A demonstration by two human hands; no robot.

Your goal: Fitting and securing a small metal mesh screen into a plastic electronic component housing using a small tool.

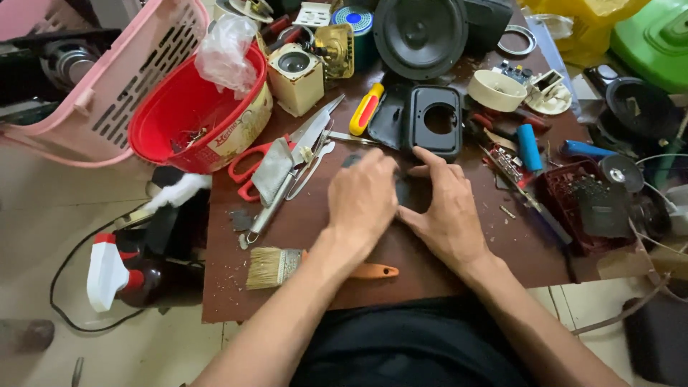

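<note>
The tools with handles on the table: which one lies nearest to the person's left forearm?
The paintbrush with the orange handle: it lies right beside the left forearm at the table's near edge. The red-handled scissors and yellow-and-red screwdriver lie farther up.

Counter (430,265): matt brown board, smooth, dusted with pale debris. Dark part (403,190) under both hands: matt black, apparently plastic. Black frame (432,118): moulded plastic with a dull sheen. Bowl (179,107): glossy red plastic. Basket (107,79): pink perforated plastic, matt. Scissors (287,154): bright metal blades, red plastic handles. Brush (276,266): pale coarse bristles, smooth orange handle. Screwdriver (367,107): glossy yellow-and-red plastic grip. Bag (226,50): thin, crinkled clear film.
</note>
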